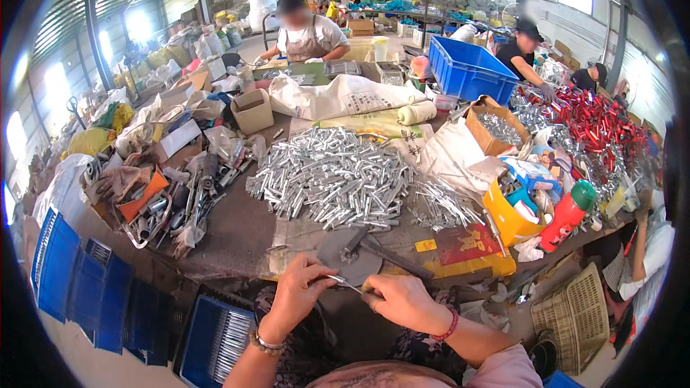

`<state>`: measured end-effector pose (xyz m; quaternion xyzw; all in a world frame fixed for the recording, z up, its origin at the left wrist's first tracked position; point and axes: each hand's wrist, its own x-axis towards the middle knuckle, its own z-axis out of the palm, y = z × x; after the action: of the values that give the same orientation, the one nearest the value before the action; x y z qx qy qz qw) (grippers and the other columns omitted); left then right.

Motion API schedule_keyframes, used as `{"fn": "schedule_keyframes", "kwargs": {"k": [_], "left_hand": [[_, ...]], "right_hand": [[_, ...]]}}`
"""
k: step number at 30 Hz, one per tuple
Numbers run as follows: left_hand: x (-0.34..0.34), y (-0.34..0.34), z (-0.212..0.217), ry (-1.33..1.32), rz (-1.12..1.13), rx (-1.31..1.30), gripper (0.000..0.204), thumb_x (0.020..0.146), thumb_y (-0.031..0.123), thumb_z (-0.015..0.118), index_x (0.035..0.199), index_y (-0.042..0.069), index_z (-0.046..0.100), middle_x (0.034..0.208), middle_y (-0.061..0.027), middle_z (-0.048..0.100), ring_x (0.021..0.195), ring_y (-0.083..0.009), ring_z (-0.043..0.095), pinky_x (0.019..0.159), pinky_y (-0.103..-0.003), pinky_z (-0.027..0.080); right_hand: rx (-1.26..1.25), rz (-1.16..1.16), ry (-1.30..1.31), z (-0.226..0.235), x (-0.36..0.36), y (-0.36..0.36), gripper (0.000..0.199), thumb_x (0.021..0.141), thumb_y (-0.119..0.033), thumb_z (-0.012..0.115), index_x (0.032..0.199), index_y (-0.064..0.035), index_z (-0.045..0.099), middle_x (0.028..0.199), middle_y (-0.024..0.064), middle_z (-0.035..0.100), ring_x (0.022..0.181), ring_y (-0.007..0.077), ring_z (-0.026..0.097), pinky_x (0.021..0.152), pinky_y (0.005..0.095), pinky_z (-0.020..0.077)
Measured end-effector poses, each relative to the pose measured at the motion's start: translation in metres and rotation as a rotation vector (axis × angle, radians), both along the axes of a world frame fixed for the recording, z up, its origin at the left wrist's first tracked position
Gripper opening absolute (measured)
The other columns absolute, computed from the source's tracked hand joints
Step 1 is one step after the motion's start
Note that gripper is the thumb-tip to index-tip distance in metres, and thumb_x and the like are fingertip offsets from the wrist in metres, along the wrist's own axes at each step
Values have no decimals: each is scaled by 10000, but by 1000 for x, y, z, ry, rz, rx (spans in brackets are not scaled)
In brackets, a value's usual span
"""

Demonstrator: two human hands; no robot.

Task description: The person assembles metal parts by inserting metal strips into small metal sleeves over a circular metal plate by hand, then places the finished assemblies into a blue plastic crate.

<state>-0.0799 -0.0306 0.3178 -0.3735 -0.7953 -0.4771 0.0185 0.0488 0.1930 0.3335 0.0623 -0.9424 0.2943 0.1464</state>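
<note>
1. The left hand pinches one end of a slim silver metal piece between thumb and fingers; a beaded bracelet circles that wrist.
2. The right hand has its fingertips closed at the other end of the piece, a red bracelet at its wrist. Whether this is one part or two fitted together is too small to tell.
3. The piece spans the gap between the hands, above the near edge of the table, sloping slightly down toward the right hand.
4. Just beyond the grip, a dark round plate lies on the table, with a hammer across it, its handle slanting off to the right.
5. Farther beyond the grip spreads a large pile of short silver tubes; to its right is a smaller heap of thin metal pins.
6. Right of the grip, past the pins, stand a yellow container and a red bottle with a green cap.
7. Left of the grip and lower down, a blue crate holds rows of silver rods.
</note>
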Motion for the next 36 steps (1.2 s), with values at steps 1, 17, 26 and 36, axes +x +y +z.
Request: {"fn": "schedule_keyframes", "kwargs": {"k": [1, 17, 26, 36], "left_hand": [[6, 1, 0, -6, 4, -3, 269, 855, 12, 881, 1116, 58, 833, 960, -51, 648, 863, -179, 626, 767, -316, 516], [49, 2, -37, -870, 111, 480, 551, 1114, 73, 599, 1638, 60, 432, 1099, -56, 760, 877, -90, 678, 751, -230, 546], [67, -47, -43, -809, 200, 566, 637, 976, 59, 813, 1540, 66, 518, 977, 7, 697, 833, -56, 634, 707, -225, 511], [93, -365, -161, -583, 1183, -333, 461, 879, 54, 786, 1319, 23, 652, 845, -131, 776, 777, -219, 776, 678, -355, 588]], "right_hand": [[-104, 23, -163, 0, 0, -2, 222, 971, -214, 777, 1087, -46, 690, 860, 129, 725, 744, 326, 722, 679, 426, 561], [-775, -26, -603, -14, 8, -39, 183, 1018, -79, 721, 1160, 25, 670, 774, 51, 676, 616, 102, 626, 579, 306, 518], [-741, 96, -563, -49, 19, -71, 423, 991, 58, 681, 1400, -38, 631, 998, 80, 730, 808, 121, 684, 735, 296, 601], [-806, 79, -712, -84, 19, -34, 381, 1101, -161, 700, 1444, -19, 615, 1126, 54, 724, 841, 69, 657, 764, 224, 554]]}}
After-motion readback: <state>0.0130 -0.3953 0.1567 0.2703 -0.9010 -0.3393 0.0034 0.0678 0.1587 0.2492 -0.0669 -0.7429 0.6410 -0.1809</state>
